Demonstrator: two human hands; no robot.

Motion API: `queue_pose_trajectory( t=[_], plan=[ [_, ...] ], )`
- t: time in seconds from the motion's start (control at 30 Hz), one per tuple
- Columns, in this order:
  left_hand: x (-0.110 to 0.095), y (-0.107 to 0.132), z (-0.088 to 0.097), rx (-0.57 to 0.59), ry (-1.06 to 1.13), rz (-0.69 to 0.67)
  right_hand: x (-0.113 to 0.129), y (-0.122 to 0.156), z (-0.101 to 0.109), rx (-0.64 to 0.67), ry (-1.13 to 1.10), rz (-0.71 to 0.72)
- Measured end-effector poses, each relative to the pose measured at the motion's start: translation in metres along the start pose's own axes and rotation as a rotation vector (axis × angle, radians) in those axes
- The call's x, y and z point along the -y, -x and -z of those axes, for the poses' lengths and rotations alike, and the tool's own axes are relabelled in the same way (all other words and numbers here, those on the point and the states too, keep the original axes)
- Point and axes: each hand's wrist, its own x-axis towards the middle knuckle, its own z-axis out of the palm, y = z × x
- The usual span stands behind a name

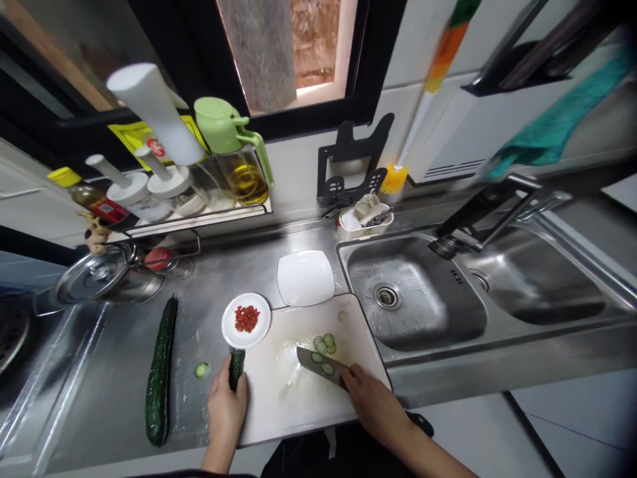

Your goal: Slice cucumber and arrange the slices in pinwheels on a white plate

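My left hand [227,396] has its fingers clamped around a short, dark-green cucumber piece [237,370], held at the left edge of a pale rectangular cutting board [273,415]; I cannot tell whether the piece touches the board. My right hand [371,401] is clenched on a broad, grey metal knife [307,364], its blade angled far and left over the board, with two thin, pale-green cucumber rounds [327,369] lying on the blade. Just beyond the blade, a small cluster of similar slices [327,341] lies on the board, with one more slice near the far right corner.

On the steel counter [122,398] to my left lie a whole, long, dark-green cucumber [160,378] and, nearer my hand, a single green slice [202,370]. Beyond my left hand, a round white plate [227,324] holds small red pieces [247,318]. A square white plate [305,277] sits at the board's far edge, left of the steel sink [423,292].
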Motion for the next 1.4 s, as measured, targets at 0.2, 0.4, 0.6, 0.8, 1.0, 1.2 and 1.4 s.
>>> queue_pose_trajectory(
  t=[0.2,0.4,0.6,0.8,1.0,1.2,1.4],
  plan=[
    [-0.008,0.003,0.008,-0.023,-0.029,-0.018,-0.010,0.005,-0.006,-0.111,0.009,0.056],
    [-0.083,0.020,0.019,0.109,0.218,-0.666,-0.019,0.002,-0.016,-0.153,0.074,0.082],
    [-0.162,0.030,0.000,0.420,0.279,-0.991,-0.021,0.001,-0.016,-0.127,0.154,0.079],
    [-0.164,0.014,-0.017,0.397,0.261,-0.943,-0.020,0.011,-0.020,-0.110,0.164,0.073],
    [-0.168,0.012,-0.016,0.408,0.289,-1.002,-0.021,0.014,-0.016,-0.117,0.169,0.043],
    [-0.169,0.015,-0.024,0.443,0.298,-0.995,-0.024,0.013,-0.012,-0.155,0.164,0.055],
    [-0.163,0.007,-0.037,0.433,0.350,-0.913,-0.023,0.028,-0.010,-0.162,0.094,0.037]
  ],
)
